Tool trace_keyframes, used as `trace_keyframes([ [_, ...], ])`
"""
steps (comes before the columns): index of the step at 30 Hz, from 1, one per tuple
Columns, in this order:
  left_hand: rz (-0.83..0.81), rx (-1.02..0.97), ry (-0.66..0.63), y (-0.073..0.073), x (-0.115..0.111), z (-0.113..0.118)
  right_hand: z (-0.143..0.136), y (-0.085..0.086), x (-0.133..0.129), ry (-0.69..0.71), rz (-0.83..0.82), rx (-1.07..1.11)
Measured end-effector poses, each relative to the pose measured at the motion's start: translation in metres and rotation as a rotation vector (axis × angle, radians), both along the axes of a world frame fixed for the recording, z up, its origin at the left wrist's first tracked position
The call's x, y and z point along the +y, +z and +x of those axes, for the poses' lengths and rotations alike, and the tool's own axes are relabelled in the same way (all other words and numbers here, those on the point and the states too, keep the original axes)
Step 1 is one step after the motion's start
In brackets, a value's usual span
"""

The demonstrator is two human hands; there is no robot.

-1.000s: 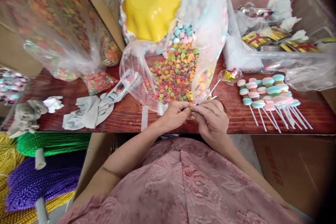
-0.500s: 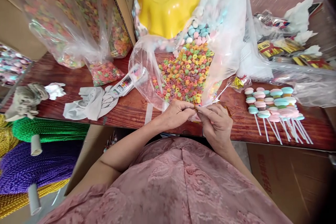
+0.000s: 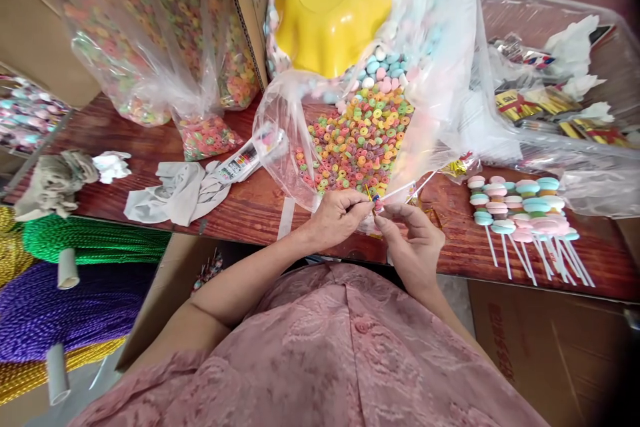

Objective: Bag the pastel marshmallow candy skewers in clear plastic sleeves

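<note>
My left hand is closed, its thumb and forefinger pinching a small item with gold ends and a bit of pink and blue at the tip of a white stick. Close beside it, my right hand has its thumb and fingertips drawn together at the same small item. What exactly the right fingertips grip is too small to make out. Just beyond both hands lie colourful ring-shaped pieces in an open clear bag. To the right, pink, blue and white stacked pieces on white sticks lie in a row.
A yellow scalloped bowl sits upside down behind the rings. A clear tray with packets stands at the right back. Filled bags and a grey cloth are at the left. Green cords hang off the front left.
My right fingers have shifted slightly away from my left fingertips, so the small item and gold ends now show between them. The view has moved a little.
</note>
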State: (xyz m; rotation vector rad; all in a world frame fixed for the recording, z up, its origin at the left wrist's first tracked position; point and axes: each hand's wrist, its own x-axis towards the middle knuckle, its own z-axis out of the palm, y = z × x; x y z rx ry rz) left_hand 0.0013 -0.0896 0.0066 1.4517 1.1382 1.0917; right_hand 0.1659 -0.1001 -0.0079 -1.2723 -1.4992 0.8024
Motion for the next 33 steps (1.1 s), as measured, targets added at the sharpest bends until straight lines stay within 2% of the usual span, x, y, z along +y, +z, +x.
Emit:
trace_keyframes([
  [2, 0.089, 0.051, 0.014, 0.001, 0.000, 0.003, 0.000, 0.002, 0.005, 0.016, -0.128, 0.151],
  [6, 0.286, 0.111, 0.056, 0.004, 0.002, 0.009, 0.001, 0.006, 0.016, 0.097, -0.248, 0.367],
  [9, 0.376, 0.138, 0.051, 0.007, 0.004, 0.012, 0.001, 0.008, 0.019, 0.167, -0.362, 0.485],
  [12, 0.424, 0.173, 0.031, 0.008, 0.005, 0.013, 0.002, 0.010, 0.020, 0.198, -0.430, 0.568],
  [14, 0.450, 0.195, 0.027, 0.009, 0.006, 0.013, 0.006, 0.011, 0.023, 0.245, -0.442, 0.544],
  [18, 0.369, 0.225, -0.032, 0.018, 0.007, 0.011, 0.020, 0.011, 0.038, 0.419, -0.510, 0.463],
  [21, 0.119, 0.108, -0.146, 0.027, 0.007, 0.007, 0.029, 0.012, 0.050, 0.574, -0.560, 0.378],
  [23, -0.141, -0.045, -0.244, 0.030, 0.008, 0.004, 0.033, 0.017, 0.054, 0.690, -0.432, 0.191],
  [24, -0.279, -0.122, -0.299, 0.030, 0.009, 0.001, 0.034, 0.020, 0.054, 0.744, -0.283, 0.062],
  [27, -0.613, -0.292, -0.478, 0.025, 0.009, -0.008, 0.035, 0.034, 0.048, 0.796, 0.429, -0.320],
  [29, -0.759, -0.356, -0.599, 0.019, 0.009, -0.013, 0.035, 0.042, 0.042, 0.775, 0.869, -0.453],
  [31, -0.852, -0.380, -0.706, 0.014, 0.008, -0.017, 0.036, 0.047, 0.040, 0.802, 1.103, -0.497],
  [33, -0.900, -0.369, -0.790, 0.012, 0.007, -0.018, 0.036, 0.050, 0.040, 0.894, 1.163, -0.511],
])
